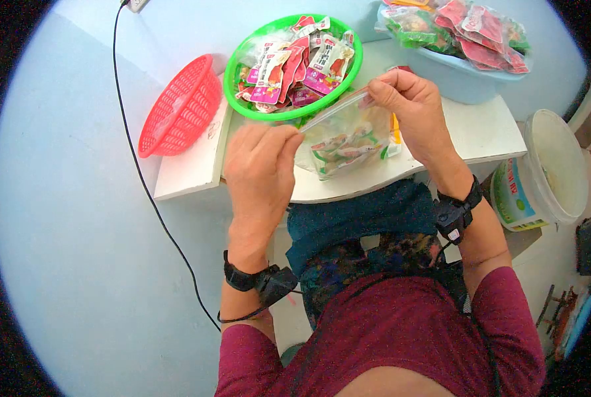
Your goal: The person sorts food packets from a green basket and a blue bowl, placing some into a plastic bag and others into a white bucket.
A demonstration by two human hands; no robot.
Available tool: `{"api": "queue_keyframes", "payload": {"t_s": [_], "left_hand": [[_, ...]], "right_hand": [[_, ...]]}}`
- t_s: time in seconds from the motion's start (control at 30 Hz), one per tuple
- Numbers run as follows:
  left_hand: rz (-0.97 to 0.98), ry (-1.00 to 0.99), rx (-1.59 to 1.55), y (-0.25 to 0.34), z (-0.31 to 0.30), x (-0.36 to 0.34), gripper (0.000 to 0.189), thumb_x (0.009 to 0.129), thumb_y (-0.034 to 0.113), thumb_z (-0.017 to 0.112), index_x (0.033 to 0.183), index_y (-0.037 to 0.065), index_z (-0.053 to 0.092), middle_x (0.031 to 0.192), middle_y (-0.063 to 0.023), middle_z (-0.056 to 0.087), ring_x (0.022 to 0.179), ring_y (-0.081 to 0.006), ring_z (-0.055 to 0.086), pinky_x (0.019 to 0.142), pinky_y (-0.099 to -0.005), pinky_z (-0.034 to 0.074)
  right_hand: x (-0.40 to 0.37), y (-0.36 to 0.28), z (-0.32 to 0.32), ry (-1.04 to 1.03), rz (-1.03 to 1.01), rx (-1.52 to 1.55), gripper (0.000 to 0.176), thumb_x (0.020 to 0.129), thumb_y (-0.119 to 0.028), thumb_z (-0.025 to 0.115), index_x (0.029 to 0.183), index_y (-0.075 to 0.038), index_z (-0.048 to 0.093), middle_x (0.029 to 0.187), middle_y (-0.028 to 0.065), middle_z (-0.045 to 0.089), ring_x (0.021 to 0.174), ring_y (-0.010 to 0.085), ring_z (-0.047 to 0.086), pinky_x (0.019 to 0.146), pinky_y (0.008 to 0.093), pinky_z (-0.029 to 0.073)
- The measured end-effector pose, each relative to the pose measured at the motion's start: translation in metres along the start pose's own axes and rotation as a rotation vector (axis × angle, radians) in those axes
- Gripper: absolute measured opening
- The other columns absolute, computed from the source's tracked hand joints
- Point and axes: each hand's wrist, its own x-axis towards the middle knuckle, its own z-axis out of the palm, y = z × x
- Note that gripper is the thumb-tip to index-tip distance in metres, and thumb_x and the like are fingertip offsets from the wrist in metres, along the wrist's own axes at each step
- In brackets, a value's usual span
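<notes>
Between my two hands hangs a clear zip bag [348,140] with several small green-and-white packets inside. My left hand [262,169] is slightly blurred and pinches the left end of the bag's top edge. The right end of that edge is held between the thumb and fingers of my right hand [411,109]. Just behind the bag stands a green basket [232,99] heaped with red, white and purple snack packets [295,63]. Part of an orange-yellow packet [395,132] shows behind the bag, near my right hand.
A red basket [180,109] leans at the table's left side. At the back right, a light-blue basin [464,79] holds red and green packets [474,30]. The white table [481,135] has a curved front edge. A white bucket [537,175] stands right; a black cable [140,159] runs down the left.
</notes>
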Motion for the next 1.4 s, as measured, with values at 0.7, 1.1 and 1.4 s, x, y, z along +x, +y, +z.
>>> {"api": "queue_keyframes", "payload": {"t_s": [0.7, 1.1, 1.4], "left_hand": [[-0.297, -0.126, -0.261, -0.019, -0.023, -0.018, 0.003, 0.082, 0.0, 0.068, 0.085, -0.001, 0.068, 0.075, -0.0058, 0.065, 0.068, -0.015, 0.059, 0.065, -0.0271, 0.047], [-0.224, -0.099, -0.288, 0.008, -0.012, 0.002, 0.019, 0.078, 0.007, 0.074, 0.095, 0.001, 0.071, 0.089, -0.0097, 0.07, 0.085, -0.0189, 0.065, 0.078, -0.0306, 0.049], [-0.201, -0.088, -0.278, 0.018, 0.001, 0.01, 0.009, 0.077, 0.005, 0.074, 0.082, 0.0, 0.071, 0.078, -0.0107, 0.068, 0.072, -0.0207, 0.065, 0.066, -0.03, 0.049]], "right_hand": [[0.004, 0.003, 0.0, 0.056, 0.049, 0.111, 0.019, 0.091, -0.021, 0.067, 0.088, -0.002, 0.068, 0.078, 0.0038, 0.068, 0.069, 0.0076, 0.06, 0.066, 0.0217, 0.048], [-0.003, -0.005, 0.009, -0.015, 0.049, 0.026, 0.015, 0.091, -0.017, 0.067, 0.089, -0.002, 0.068, 0.079, 0.0035, 0.068, 0.071, 0.0069, 0.06, 0.067, 0.021, 0.047], [-0.007, -0.008, -0.001, 0.0, 0.022, 0.007, 0.012, 0.09, -0.013, 0.067, 0.092, -0.001, 0.068, 0.08, 0.0028, 0.069, 0.068, 0.0046, 0.059, 0.06, 0.0183, 0.046]]}}
